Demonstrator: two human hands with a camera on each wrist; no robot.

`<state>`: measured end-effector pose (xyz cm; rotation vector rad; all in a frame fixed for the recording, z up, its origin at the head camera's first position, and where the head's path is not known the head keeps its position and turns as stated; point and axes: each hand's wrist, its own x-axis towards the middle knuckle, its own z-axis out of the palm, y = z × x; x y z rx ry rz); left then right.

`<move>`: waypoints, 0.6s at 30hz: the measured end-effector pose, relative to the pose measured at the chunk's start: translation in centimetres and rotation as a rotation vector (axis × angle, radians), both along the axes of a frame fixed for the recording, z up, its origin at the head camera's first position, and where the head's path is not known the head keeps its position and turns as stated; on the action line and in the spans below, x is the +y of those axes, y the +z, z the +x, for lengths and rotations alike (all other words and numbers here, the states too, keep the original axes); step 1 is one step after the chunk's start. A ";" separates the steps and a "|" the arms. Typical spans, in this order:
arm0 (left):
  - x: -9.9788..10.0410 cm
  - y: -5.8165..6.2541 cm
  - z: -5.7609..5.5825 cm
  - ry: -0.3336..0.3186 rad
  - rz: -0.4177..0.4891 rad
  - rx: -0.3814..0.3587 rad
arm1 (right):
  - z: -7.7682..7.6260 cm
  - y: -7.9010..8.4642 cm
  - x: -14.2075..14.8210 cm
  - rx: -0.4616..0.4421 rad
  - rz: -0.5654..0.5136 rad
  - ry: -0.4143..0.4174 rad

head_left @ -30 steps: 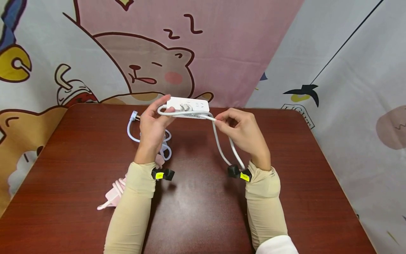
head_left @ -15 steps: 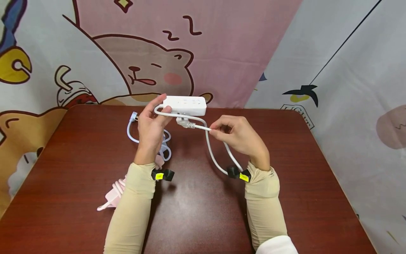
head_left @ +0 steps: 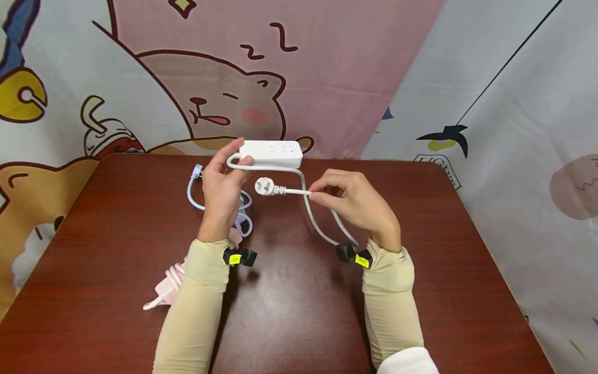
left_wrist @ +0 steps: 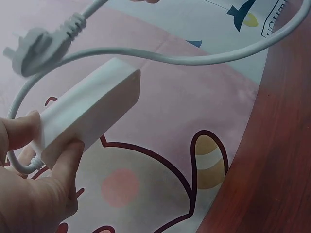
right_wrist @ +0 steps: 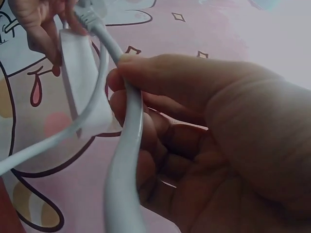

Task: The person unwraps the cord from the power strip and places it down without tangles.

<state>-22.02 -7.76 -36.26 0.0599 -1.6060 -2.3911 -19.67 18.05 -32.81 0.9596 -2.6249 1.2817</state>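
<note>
My left hand grips the left end of a white power strip, held up above the far part of the table. Sockets show on the strip's face. Its white cord loops back from the gripped end and runs below the strip towards the right. My right hand pinches that cord between thumb and fingers a short way behind the plug. The plug hangs just under the strip, apart from it, and its metal prongs face the head camera. In the right wrist view the thumb presses on the cord.
On the dark red wooden table, left of centre, lies a pale blue cord with a plug, partly hidden by my left hand. A pink object wrapped in its cord sits beside my left sleeve. A cartoon-printed cloth hangs behind the table.
The plug has dropped from in front of the strip's face to below it and turned its prongs towards the head camera. My right hand moved slightly down; the strip has tilted.
</note>
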 end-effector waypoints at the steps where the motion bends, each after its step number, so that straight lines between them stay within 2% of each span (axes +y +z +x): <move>1: 0.0 0.0 0.0 0.007 0.000 -0.003 | 0.0 0.1 0.1 0.009 -0.003 -0.009; 7: 0.0 0.1 -0.2 0.021 0.011 -0.004 | 0.0 0.2 1.3 0.045 -0.056 -0.118; 18: -0.1 -0.1 -0.3 0.069 -0.019 -0.003 | -0.4 0.3 5.1 0.069 -0.236 -0.452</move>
